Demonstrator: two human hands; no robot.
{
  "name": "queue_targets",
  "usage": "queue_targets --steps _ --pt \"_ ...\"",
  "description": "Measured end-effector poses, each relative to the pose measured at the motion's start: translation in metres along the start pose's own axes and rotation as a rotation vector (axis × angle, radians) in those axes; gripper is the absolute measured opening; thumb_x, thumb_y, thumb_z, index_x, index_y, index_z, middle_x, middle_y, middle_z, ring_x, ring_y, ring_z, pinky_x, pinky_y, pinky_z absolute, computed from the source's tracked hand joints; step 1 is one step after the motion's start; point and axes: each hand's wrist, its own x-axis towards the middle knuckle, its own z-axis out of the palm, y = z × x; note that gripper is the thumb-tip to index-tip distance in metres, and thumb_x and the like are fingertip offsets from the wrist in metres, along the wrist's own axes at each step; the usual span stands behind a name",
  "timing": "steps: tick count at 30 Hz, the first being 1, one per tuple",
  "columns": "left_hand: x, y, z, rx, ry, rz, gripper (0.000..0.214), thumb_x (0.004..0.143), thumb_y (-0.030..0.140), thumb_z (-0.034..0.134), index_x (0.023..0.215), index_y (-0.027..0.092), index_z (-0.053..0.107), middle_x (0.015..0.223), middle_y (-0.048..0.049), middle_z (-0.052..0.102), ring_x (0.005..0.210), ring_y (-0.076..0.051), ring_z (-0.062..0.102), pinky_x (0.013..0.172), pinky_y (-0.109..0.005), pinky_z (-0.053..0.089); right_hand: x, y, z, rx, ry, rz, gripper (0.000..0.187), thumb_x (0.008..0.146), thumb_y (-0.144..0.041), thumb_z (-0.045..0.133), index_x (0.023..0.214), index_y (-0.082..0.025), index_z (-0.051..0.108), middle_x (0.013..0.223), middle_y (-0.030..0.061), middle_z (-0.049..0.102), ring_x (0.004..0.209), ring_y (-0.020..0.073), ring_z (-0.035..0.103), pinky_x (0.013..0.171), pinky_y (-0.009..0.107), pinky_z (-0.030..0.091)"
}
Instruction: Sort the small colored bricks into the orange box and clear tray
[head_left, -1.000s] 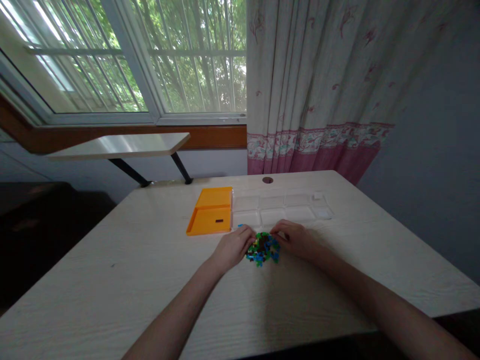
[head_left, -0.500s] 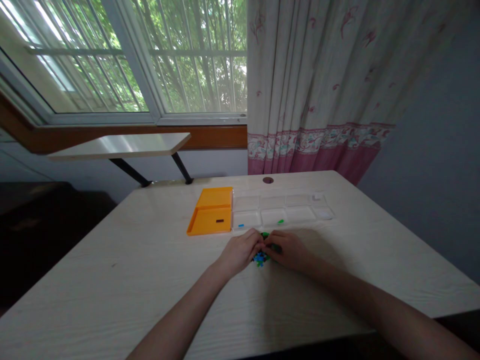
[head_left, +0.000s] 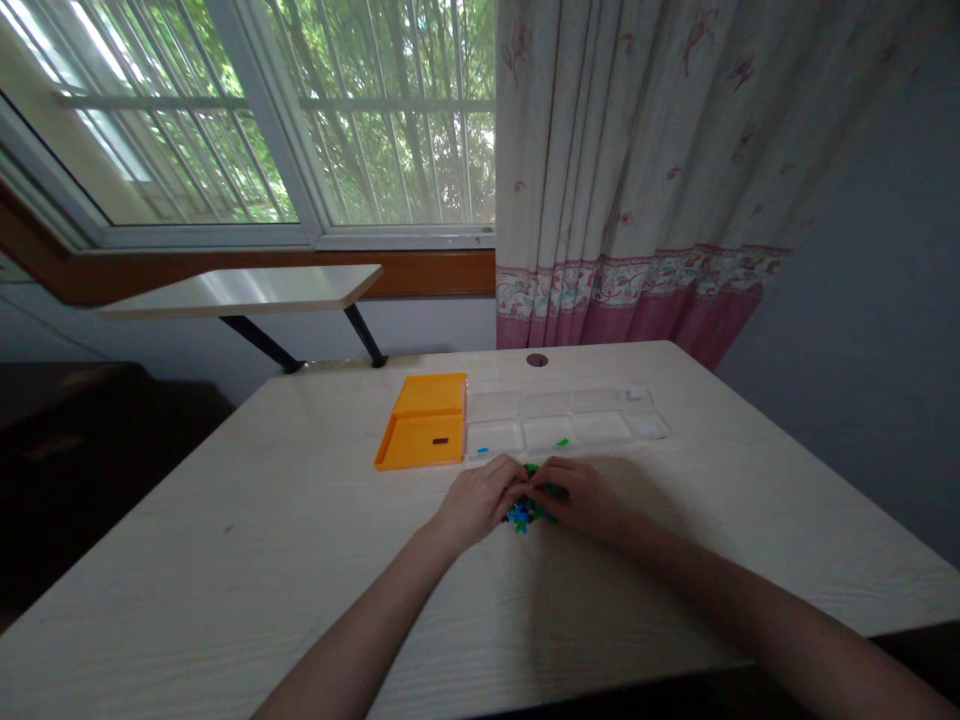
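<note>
Right hand point(head_left: 583, 497) now nearer left hand point(head_left: 480, 498), pieces point(head_left: 519, 515) mostly hidden

Two hands point(head_left: 481, 498) point(head_left: 581, 497) are counted, with three loose toy pieces point(head_left: 440, 441) point(head_left: 482, 450) point(head_left: 562, 442) at ten, eleven and one o'clock from one pile point(head_left: 519, 517).

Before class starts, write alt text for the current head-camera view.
Bare left hand and right hand meet over a pile of small blue and green pieces on a pale table. Beyond lie a shallow orange plastic case and clear plastic compartmented tray holding two pieces.
</note>
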Motion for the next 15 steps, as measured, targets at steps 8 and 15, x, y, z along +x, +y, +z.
queue_targets --steps 8,15 --pt "-0.003 -0.019 -0.010 0.076 0.089 -0.046 0.022 0.089 0.024 0.036 0.092 0.018 0.057 0.085 -0.0036 0.058 0.080 -0.014 0.055 0.068 -0.023 0.044 0.006 0.027 -0.029 -0.118 0.294 -0.038 0.011 0.082 -0.025 0.053 0.078 -0.019 0.062 0.072 0.0017 0.064 0.060 0.0107 0.056 0.057 0.021 0.044" --pt "-0.002 -0.019 -0.001 0.164 -0.031 -0.082 0.025 0.088 0.023 0.037 0.100 0.020 0.058 0.096 -0.0040 0.058 0.086 -0.015 0.056 0.074 -0.024 0.046 0.009 0.045 -0.050 -0.205 0.551 -0.054 0.013 0.082 -0.028 0.054 0.076 -0.019 0.062 0.069 0.0024 0.065 0.063 0.0131 0.058 0.060 0.024 0.046"
